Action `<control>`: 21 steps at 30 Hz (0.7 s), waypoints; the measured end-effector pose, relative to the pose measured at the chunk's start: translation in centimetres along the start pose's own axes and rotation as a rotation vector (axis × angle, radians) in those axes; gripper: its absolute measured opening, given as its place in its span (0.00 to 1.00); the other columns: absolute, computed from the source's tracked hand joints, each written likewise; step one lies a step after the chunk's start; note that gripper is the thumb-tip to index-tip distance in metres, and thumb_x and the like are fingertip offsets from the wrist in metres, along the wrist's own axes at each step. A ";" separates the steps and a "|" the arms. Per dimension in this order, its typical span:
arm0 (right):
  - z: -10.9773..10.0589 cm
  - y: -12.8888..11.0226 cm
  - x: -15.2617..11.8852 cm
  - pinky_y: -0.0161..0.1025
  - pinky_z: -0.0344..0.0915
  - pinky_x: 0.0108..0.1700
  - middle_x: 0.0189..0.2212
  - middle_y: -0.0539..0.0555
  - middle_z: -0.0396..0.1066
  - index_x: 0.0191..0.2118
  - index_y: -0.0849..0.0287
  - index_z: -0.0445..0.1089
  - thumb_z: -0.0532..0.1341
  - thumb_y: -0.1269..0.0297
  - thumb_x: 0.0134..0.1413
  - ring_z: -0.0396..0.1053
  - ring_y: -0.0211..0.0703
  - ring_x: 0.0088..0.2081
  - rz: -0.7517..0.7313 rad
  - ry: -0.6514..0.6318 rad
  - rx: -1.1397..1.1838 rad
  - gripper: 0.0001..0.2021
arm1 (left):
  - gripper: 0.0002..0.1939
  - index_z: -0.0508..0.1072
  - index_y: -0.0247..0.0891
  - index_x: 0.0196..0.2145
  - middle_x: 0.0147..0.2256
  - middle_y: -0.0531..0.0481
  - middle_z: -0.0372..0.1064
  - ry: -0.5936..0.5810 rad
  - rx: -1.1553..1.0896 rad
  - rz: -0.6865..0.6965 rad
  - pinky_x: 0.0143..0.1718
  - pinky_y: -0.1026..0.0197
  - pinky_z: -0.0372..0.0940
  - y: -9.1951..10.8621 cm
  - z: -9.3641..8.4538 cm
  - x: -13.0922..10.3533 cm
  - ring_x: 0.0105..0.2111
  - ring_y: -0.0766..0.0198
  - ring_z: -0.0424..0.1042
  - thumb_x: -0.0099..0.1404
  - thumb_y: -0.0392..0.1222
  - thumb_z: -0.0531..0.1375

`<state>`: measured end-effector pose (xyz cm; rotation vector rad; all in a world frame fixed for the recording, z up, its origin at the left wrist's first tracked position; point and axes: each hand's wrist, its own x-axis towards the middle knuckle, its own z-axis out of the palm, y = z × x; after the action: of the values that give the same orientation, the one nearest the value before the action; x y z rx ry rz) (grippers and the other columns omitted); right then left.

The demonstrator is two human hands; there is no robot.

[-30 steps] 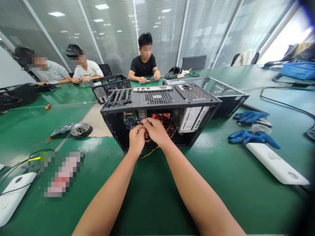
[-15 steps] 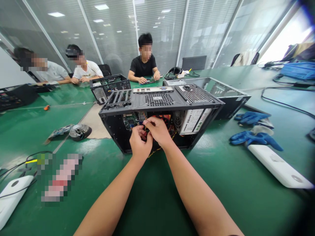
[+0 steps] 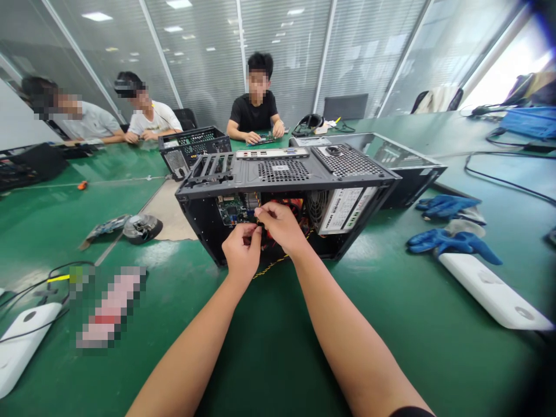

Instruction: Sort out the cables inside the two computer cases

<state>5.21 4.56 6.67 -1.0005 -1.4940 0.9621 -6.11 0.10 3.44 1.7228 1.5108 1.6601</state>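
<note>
A black computer case lies with its open side facing me and its vented rear panel up. Inside are a motherboard, a power supply with a white label, and a fan with red-orange parts behind my fingers. My left hand is closed in a pinch at the opening, on a thin dark cable. Just above and right, my right hand pinches the same spot, its thumb and index finger nearly touching the left fingertips. The cable's end is hidden by the fingers. A yellow-and-black twisted wire loops below both hands.
Behind stand another open case and a side panel or case shell. Blue gloves and a white power bank-like box lie right. A CPU cooler-like part sits left. Several co-workers sit across the table.
My left hand has shifted slightly left and down, its thumb now nearer the fingertips. My right hand stays at the same place in the case. The view has tilted slightly.
</note>
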 end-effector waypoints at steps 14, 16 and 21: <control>-0.4 0.1 0.0 0.36 0.54 0.30 0.21 0.47 0.62 0.26 0.59 0.66 0.57 0.58 0.54 0.57 0.36 0.25 0.000 -0.155 -0.120 0.11 | 0.10 0.75 0.39 0.37 0.32 0.50 0.73 0.013 -0.090 -0.093 0.33 0.64 0.66 -1.4 -0.5 -0.2 0.30 0.65 0.71 0.60 0.46 0.63; -0.4 0.3 0.0 0.36 0.54 0.30 0.22 0.47 0.62 0.26 0.59 0.66 0.57 0.59 0.54 0.58 0.36 0.26 -0.018 -0.155 -0.117 0.11 | 0.11 0.74 0.38 0.37 0.31 0.51 0.72 0.037 -0.094 -0.079 0.33 0.64 0.66 -1.6 -0.3 -0.3 0.29 0.66 0.71 0.59 0.46 0.64; -0.3 0.3 0.0 0.36 0.53 0.31 0.22 0.46 0.61 0.25 0.59 0.65 0.57 0.60 0.54 0.58 0.36 0.27 -0.036 -0.141 -0.128 0.10 | 0.10 0.73 0.38 0.34 0.30 0.50 0.72 0.054 -0.069 -0.036 0.33 0.64 0.65 -2.0 -0.2 -0.5 0.30 0.66 0.70 0.61 0.47 0.63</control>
<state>5.51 4.65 6.41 -1.0101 -1.7028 0.9366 -7.05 0.44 1.65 1.6189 1.4807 1.7327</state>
